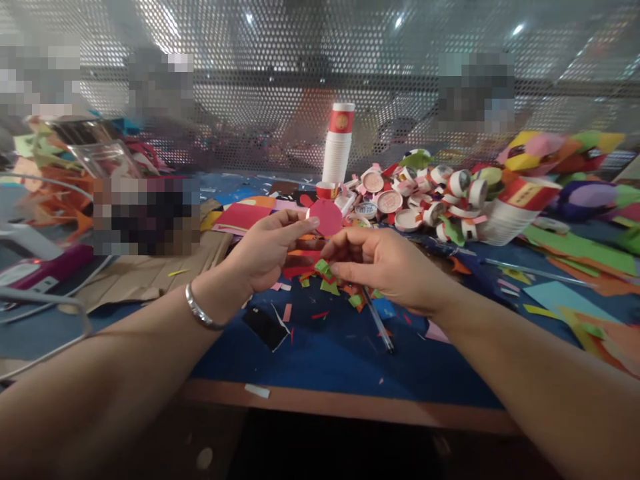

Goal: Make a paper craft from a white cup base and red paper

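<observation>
Between the thumb and fingers of my left hand (273, 247) is a round pink paper disc (326, 217), held up above the table with a white edge on its left side. My right hand (370, 263) is just right of and below the disc, its fingers curled toward the thumb. A small bright green paper scrap (324, 269) shows at those fingertips and appears pinched there. More green and orange scraps (330, 288) lie beneath my hands. A clear pen (380, 323) rests on the blue table (340, 360), below my right hand.
A tall stack of paper cups (337, 150) stands behind my hands. Cut cup bottoms (390, 201) are heaped beside it, near a tilted cup stack (520, 207). Coloured paper sheets (575, 257) lie right; cardboard (165, 273) and a purple power strip (55, 267) lie left. Perforated metal (280, 120) rises behind.
</observation>
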### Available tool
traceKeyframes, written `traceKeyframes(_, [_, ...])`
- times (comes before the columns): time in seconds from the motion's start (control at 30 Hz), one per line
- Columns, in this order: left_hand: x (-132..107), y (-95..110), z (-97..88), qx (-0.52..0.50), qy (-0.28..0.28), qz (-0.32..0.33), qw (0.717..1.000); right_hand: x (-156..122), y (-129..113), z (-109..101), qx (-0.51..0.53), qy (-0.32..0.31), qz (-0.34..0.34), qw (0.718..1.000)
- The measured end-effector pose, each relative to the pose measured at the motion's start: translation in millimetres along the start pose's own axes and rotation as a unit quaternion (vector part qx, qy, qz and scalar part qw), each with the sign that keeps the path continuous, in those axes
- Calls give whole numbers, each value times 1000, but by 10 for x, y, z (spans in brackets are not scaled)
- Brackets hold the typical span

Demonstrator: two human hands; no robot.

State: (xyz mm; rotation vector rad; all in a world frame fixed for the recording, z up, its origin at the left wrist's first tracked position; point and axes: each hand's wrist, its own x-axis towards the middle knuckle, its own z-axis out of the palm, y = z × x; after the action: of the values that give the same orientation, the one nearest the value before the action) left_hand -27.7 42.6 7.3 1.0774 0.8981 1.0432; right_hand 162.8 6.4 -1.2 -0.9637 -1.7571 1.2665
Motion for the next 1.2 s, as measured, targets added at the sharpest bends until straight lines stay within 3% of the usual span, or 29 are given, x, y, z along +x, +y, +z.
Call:
traceKeyframes(0.13, [-50,-2,55,-2,16,-18,1000,41,43,-23,-33,53,-32,998])
traceKeyframes(0.5, [-61,-19,83,-65,17,-1,998,45,73,-2,-122,106,-77,984])
traceKeyframes(0.93, [-46,-24,74,-93,19,18,995,45,91,-10,-149,132,-94,975])
traceKeyframes(1.2, [-54,-3,64,-73,21,-10,997,34,98,-6,-180,139,-112,967])
